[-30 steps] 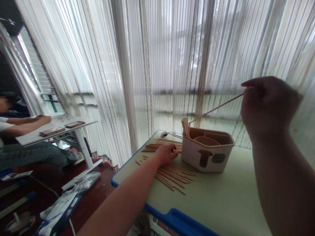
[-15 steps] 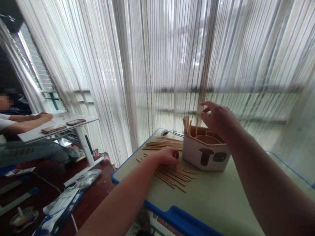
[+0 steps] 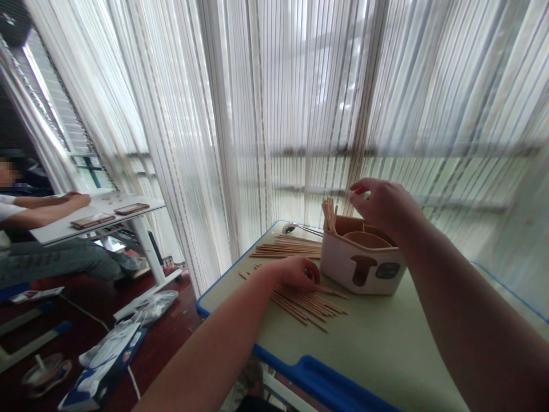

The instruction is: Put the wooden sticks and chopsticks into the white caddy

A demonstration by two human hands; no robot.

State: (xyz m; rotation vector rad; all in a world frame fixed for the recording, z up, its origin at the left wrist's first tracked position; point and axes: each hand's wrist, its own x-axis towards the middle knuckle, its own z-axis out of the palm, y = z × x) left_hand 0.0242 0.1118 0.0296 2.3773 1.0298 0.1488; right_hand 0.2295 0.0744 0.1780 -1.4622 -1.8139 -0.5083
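My left hand point(image 3: 300, 272) rests low over a pile of loose wooden chopsticks point(image 3: 306, 306) on the table. Its fingers are curled down, and chopstick ends poke out beside the fingertips; the grip itself is partly hidden. My right hand point(image 3: 384, 207) hovers above a white utensil holder point(image 3: 338, 266) with a brown inside, its thumb and index finger apart and no stick visible between them. A bunch of chopsticks point(image 3: 329, 214) stands upright in the holder's left compartment.
More chopsticks point(image 3: 287, 249) lie behind my left hand, near a metal ladle point(image 3: 295, 226). The pale green table point(image 3: 377, 355) has a blue edge. Sheer curtains point(image 3: 240, 114) hang behind it. At left, another person's hands point(image 3: 77, 200) rest at a white table point(image 3: 55, 232).
The chopstick that stood in the holder below my right hand now leans left with the bunch. My left hand has shifted slightly right over the pile.
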